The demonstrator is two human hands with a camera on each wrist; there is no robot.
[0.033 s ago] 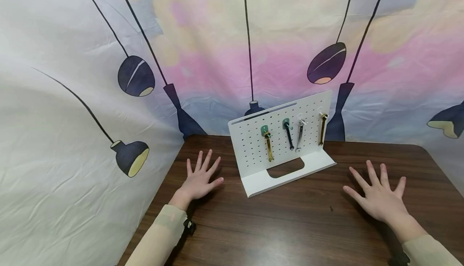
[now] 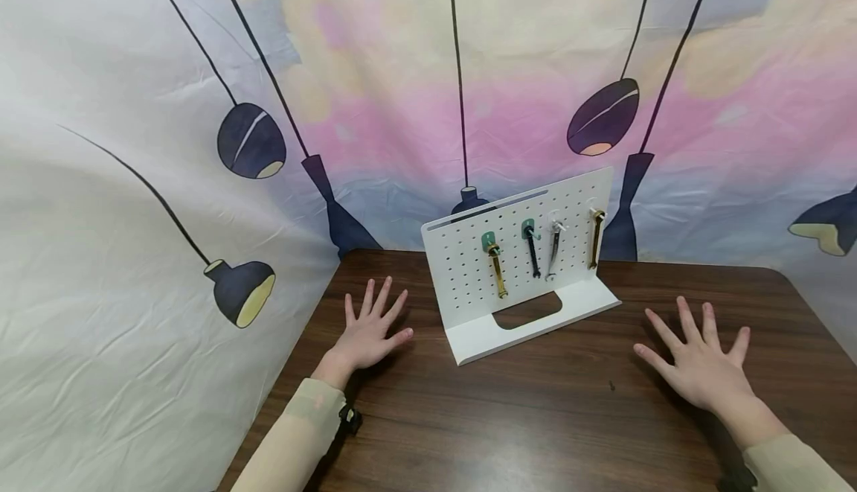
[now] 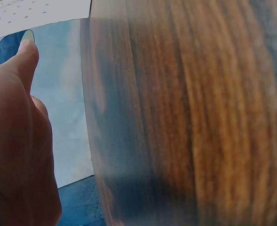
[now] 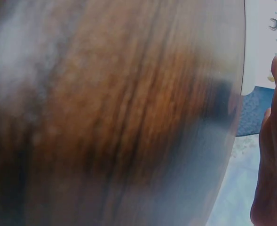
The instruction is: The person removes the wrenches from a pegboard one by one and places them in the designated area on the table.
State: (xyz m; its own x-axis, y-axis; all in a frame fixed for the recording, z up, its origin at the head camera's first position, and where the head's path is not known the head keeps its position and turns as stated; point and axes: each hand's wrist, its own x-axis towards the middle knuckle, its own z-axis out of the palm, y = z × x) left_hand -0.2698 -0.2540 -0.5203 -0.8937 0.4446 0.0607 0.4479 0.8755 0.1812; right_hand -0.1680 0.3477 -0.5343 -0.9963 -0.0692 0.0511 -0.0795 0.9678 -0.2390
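My left hand (image 2: pixel 367 336) is held palm down over the left side of the table, fingers spread and straight, holding nothing. Over the right side, my right hand (image 2: pixel 711 369) is spread the same way and grips nothing. Between them stands a white pegboard (image 2: pixel 462 276) with a flat base. From its hooks hang a gold wrench (image 2: pixel 498 272) at the left, a black wrench (image 2: pixel 533 254), a silver wrench (image 2: pixel 553 250) and another gold wrench (image 2: pixel 596 239) at the right. Each wrist view shows one hand's thumb side beside the tabletop.
The dark wooden table (image 2: pixel 535 425) carries a small dark speck (image 2: pixel 611 385) right of the middle. A patterned cloth (image 2: pixel 402 105) with painted lamps hangs behind and to the left. A dark band (image 2: pixel 350 419) sits at the left wrist.
The lower end of the left gold wrench has swung slightly right, and the black wrench's slightly left. Both hands and the pegboard have stayed in place.
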